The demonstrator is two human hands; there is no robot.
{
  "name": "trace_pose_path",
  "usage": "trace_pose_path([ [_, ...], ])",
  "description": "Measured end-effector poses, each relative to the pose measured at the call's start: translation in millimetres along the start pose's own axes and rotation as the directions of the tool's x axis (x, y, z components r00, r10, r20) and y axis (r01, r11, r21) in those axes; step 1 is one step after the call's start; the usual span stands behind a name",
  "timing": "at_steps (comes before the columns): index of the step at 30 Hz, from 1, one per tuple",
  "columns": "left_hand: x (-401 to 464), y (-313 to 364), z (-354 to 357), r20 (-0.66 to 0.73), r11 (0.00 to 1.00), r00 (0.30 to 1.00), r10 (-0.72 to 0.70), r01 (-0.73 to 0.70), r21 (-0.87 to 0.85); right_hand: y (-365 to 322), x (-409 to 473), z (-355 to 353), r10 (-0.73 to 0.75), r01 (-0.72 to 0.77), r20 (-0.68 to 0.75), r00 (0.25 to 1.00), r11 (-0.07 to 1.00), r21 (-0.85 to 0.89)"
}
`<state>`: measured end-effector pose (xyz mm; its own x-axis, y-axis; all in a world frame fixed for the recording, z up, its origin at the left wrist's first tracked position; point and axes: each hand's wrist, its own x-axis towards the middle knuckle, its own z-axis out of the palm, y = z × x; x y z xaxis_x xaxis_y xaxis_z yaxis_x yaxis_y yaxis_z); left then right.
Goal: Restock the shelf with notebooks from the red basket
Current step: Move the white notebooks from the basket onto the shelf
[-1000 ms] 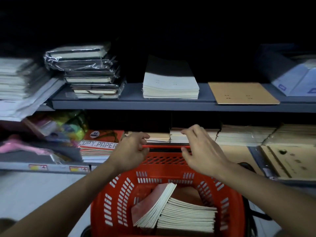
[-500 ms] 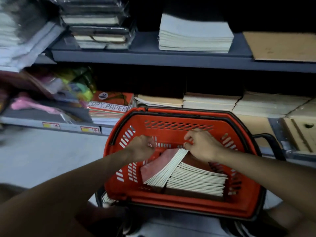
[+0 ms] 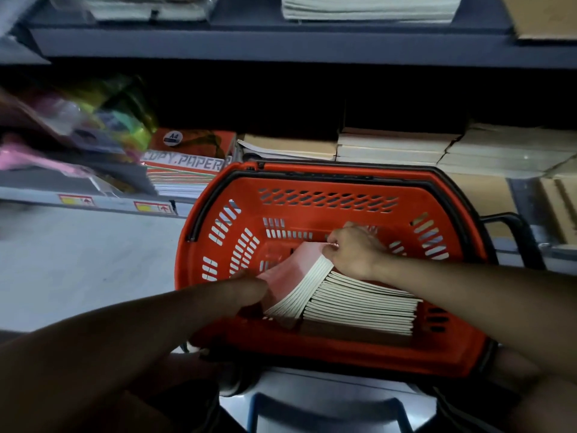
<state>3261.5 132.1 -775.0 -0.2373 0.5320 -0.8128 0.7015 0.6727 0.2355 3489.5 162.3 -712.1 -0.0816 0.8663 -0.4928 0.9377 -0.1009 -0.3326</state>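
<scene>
left hand [image 3: 249, 289]: fingers hiding behind the pink-covered notebooks [image 3: 299, 289]
coloured packets [image 3: 103, 120]: blurring, unreadable
top shelf [image 3: 281, 45] stacks: running off the frame

The upper shelf [image 3: 281, 42] runs across the top of the frame, bearing a pale paper stack [image 3: 368, 7] at upper centre; the lower shelf [image 3: 103, 200] at mid-left carries copy paper reams [image 3: 187, 164]; tan notebook stacks [image 3: 396, 145] lie at centre right.

red slotted basket [image 3: 327, 195]; pink-covered, cream-edged notebooks [image 3: 299, 289]; grey shelf [image 3: 281, 42]
</scene>
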Motion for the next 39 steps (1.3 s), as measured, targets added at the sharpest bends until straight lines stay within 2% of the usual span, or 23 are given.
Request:
trace_pose_path([
  [4,-4,4,-15,0.062,0.997,0.998,-0.027,0.032,-0.069,-4,4,-3,0.042,-0.042,0.001,0.999,0.998,0.038],
  [6,-3,3,-16,0.136,0.975,0.989,-0.051,0.079,-0.209,-4,4,-4,0.06,-0.06,0.003,0.998,0.996,0.066],
  [8,-5,9,-20,0.253,0.918,0.964,-0.085,0.175,-0.355,-4,2,-6,0.07,-0.07,0.005,0.998,0.993,0.092],
  [11,-12,25,-36,0.287,0.828,0.953,-0.096,0.236,-0.508,-4,-2,-9,0.09,-0.089,-0.001,0.996,0.984,0.157],
  [16,-40,44,-57,0.388,0.696,0.922,0.008,0.274,-0.664,-3,-7,-18,0.15,-0.125,-0.058,0.987,0.944,0.304],
  [20,-58,51,-57,0.399,0.739,0.907,0.137,0.174,-0.651,-1,-14,-24,0.211,-0.155,-0.068,0.975,0.869,0.471],
  [23,-69,53,-60,0.387,0.74,0.909,0.156,0.152,-0.656,5,-21,-26,0.257,-0.176,-0.045,0.965,0.771,0.612],
  [26,-80,54,-62,0.353,0.752,0.92,0.172,0.109,-0.65,11,-26,-31,0.309,-0.211,-0.03,0.951,0.713,0.668],
  [29,-98,58,-61,0.324,0.728,0.921,0.215,0.069,-0.682,14,-37,-41,0.361,-0.309,0.128,0.924,0.507,0.804],
  [31,-113,61,-60,0.322,0.72,0.911,0.258,0.041,-0.692,16,-47,-47,0.324,-0.381,0.258,0.91,0.405,0.831],
  [35,-137,62,-60,0.3,0.716,0.898,0.321,-0.023,-0.698,28,-66,-56,0.236,-0.408,0.341,0.91,0.365,0.837],
  [39,-157,60,-59,0.266,0.703,0.894,0.36,-0.073,-0.707,30,-91,-64,0.235,-0.362,0.293,0.927,0.349,0.864],
])
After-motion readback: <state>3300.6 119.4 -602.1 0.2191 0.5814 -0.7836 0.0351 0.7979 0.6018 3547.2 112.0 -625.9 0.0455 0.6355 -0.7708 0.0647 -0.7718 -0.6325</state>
